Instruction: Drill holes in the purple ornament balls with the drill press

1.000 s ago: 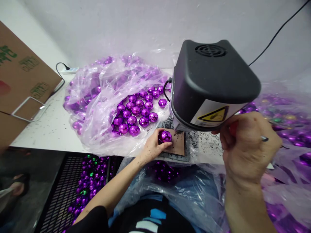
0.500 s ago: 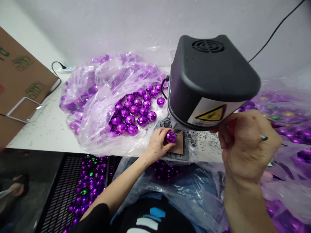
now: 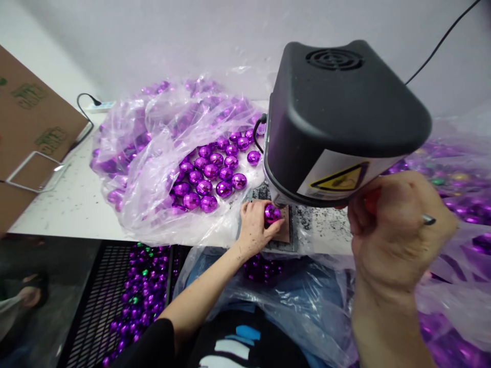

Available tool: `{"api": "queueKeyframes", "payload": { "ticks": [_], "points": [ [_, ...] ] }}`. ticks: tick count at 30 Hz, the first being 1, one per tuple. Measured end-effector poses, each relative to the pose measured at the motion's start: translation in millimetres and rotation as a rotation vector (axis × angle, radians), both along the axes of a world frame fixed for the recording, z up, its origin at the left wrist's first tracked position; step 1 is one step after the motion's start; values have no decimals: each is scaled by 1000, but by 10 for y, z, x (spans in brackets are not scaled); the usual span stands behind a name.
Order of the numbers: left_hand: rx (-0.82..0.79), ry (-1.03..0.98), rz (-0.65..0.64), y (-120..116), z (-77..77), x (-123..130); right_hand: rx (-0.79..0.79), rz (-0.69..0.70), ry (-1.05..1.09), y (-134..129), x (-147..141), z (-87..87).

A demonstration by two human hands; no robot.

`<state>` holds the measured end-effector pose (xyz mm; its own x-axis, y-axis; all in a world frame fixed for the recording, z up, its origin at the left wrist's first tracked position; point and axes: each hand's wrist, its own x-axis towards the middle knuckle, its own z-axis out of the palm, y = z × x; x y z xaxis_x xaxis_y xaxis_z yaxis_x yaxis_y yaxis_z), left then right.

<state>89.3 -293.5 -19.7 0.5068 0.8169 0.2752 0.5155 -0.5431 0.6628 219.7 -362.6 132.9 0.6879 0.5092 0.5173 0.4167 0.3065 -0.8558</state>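
Observation:
Beneath the black-hooded bench machine (image 3: 341,112), my left hand (image 3: 255,225) grips a shiny purple faceted ball (image 3: 272,213) between thumb and fingers. The ball rests over a brown board (image 3: 283,231) on the machine's base. To the right of the hood, my right hand (image 3: 399,230) is closed around a red-knobbed lever (image 3: 373,200); the tip of a metal rod shows past the fingers. Many loose purple balls (image 3: 210,171) lie on the table left of the machine. Where the tool meets the ball is hidden by the hood.
A clear plastic bag (image 3: 141,204) of purple balls spreads over the white table (image 3: 72,214). Another bag (image 3: 452,199) lies right. Dark shavings (image 3: 326,225) litter the tabletop. A cardboard box (image 3: 34,128) stands left; below is a black crate (image 3: 92,301) with purple and green balls.
The left hand and its ball have shifted slightly right, and the thumb sits further from the ball's lower side. The right hand stays closed on the lever. The whole view has moved a little.

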Motion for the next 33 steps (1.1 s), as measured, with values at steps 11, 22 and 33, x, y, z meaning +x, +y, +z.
{"api": "queueKeyframes", "payload": {
  "ticks": [11, 22, 33],
  "points": [
    [36, -34, 29, -29, -56, 36, -37, -75, -85, -176, -119, -316],
    [-56, -38, -8, -11, -69, 43, 103, -124, -71, -110, -164, -450],
    [-62, -61, -26, -19, -85, 40, 151, -267, -134, -28, -164, -505]
  ]
}}
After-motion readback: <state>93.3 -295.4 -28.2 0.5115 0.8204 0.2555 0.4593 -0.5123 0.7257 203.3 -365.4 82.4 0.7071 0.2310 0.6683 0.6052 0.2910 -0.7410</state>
